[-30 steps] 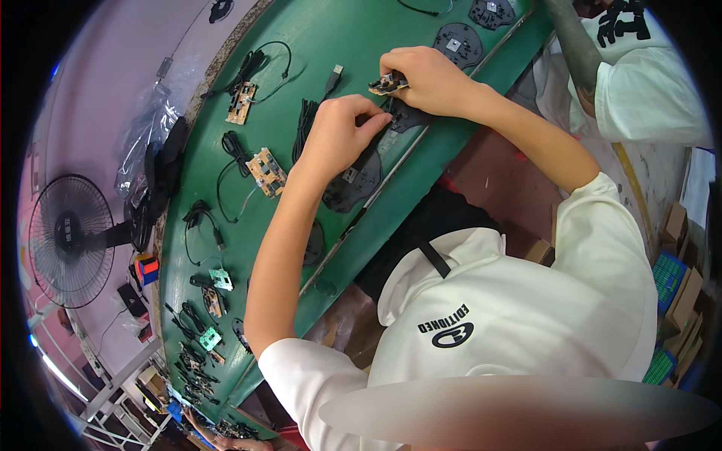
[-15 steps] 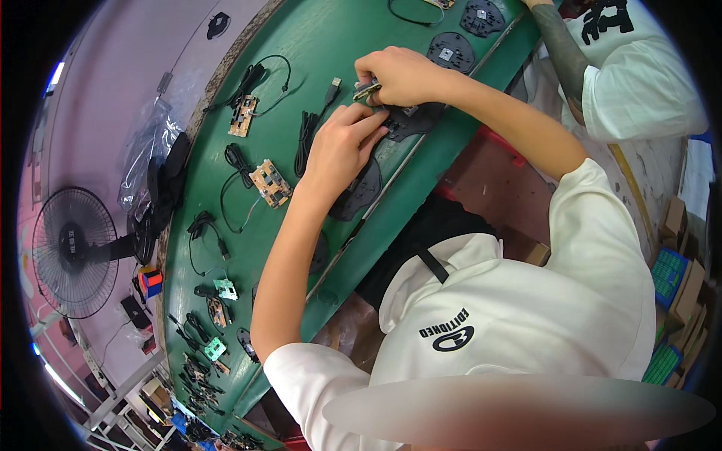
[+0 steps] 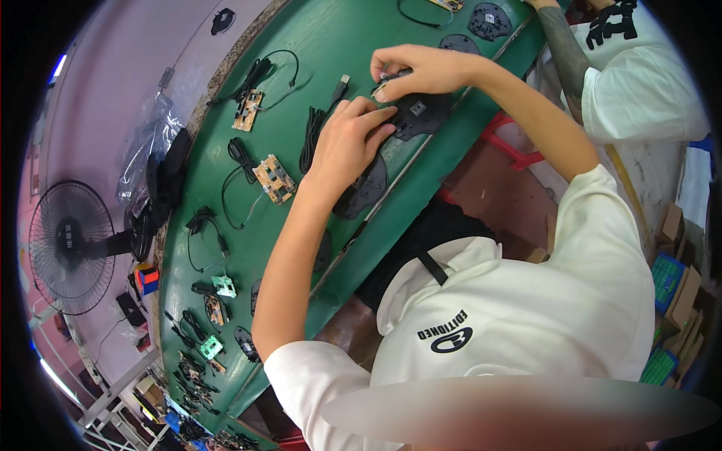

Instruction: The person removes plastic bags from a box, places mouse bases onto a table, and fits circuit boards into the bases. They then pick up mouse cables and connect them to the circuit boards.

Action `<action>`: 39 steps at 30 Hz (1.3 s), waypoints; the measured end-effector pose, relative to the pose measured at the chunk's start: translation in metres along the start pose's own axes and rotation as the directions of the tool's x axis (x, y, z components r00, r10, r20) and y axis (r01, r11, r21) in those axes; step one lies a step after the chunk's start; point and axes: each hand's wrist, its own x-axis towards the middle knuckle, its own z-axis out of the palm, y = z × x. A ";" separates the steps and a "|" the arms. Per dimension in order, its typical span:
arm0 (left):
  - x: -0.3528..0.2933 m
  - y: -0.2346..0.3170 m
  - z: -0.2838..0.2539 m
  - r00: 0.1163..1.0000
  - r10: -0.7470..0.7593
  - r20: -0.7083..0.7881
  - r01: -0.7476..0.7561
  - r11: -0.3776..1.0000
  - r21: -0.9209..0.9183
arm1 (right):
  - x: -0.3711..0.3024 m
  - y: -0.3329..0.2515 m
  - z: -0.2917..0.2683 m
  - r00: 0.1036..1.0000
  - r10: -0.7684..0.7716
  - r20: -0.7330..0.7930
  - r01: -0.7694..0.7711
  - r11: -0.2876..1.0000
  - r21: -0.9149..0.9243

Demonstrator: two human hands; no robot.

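Note:
On the green bench a flat black plastic base (image 3: 423,114) with a pale square at its middle lies under my hands. The fingers of my left hand (image 3: 342,139) are bent together, their tips at the base's left edge. Above its far edge my right hand (image 3: 425,71) pinches a small circuit board (image 3: 382,89), partly hidden by the fingers. A black USB cable (image 3: 312,135) lies coiled just left of my left hand, its plug pointing away. Another black base (image 3: 365,192) sits partly behind my left wrist.
Tan circuit boards (image 3: 274,179) with black cables lie along the green bench (image 3: 301,68), with green boards (image 3: 211,346) farther down. More black bases (image 3: 489,21) line its near side. A fan (image 3: 71,244) stands left; a co-worker's arm (image 3: 564,56) reaches in at upper right.
My right hand has moved slightly right and tilted over the base with the board. My left fingertips have shifted slightly right. The base's pale square shows more plainly.

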 end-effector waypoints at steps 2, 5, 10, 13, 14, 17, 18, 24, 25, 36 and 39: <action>0.000 -0.002 -0.002 0.999 -0.042 0.025 0.044 0.997 -0.059 | -0.015 0.003 0.007 0.995 -0.100 -0.024 0.101 0.994 0.042; 0.002 -0.007 -0.003 0.997 -0.061 0.036 0.065 0.993 -0.101 | -0.032 0.008 0.020 0.971 -0.217 -0.103 0.203 0.971 -0.129; 0.008 -0.010 -0.003 0.993 -0.096 0.072 0.105 0.986 -0.127 | -0.038 0.023 0.030 0.857 -0.494 -0.145 0.387 0.805 -0.450; 0.007 -0.011 -0.001 0.994 -0.094 0.052 0.101 0.984 -0.146 | -0.040 0.029 0.034 0.822 -0.551 -0.144 0.420 0.757 -0.500; 0.006 -0.012 -0.001 0.994 -0.096 0.050 0.103 0.981 -0.162 | -0.041 0.030 0.034 0.820 -0.554 -0.141 0.424 0.755 -0.499; 0.008 -0.012 -0.002 0.987 -0.117 0.106 0.133 0.979 -0.153 | -0.045 0.040 0.034 0.819 -0.552 -0.157 0.433 0.774 -0.462; 0.008 -0.012 -0.002 0.987 -0.119 0.106 0.135 0.979 -0.153 | -0.045 0.041 0.034 0.822 -0.542 -0.175 0.419 0.784 -0.458; 0.013 -0.014 -0.007 0.986 -0.107 0.131 0.132 0.971 -0.197 | -0.044 0.047 0.027 0.807 -0.578 -0.120 0.429 0.714 -0.554; 0.017 -0.011 -0.011 0.970 -0.154 0.188 0.195 0.955 -0.225 | -0.044 0.048 0.026 0.796 -0.596 -0.107 0.443 0.693 -0.569; 0.007 0.010 0.004 0.975 -0.221 -0.001 0.219 0.967 -0.132 | -0.043 0.045 0.030 0.856 -0.512 -0.068 0.357 0.683 -0.637; 0.005 0.017 0.010 0.970 -0.233 -0.072 0.231 0.972 -0.034 | -0.046 0.043 0.030 0.861 -0.503 -0.075 0.332 0.668 -0.666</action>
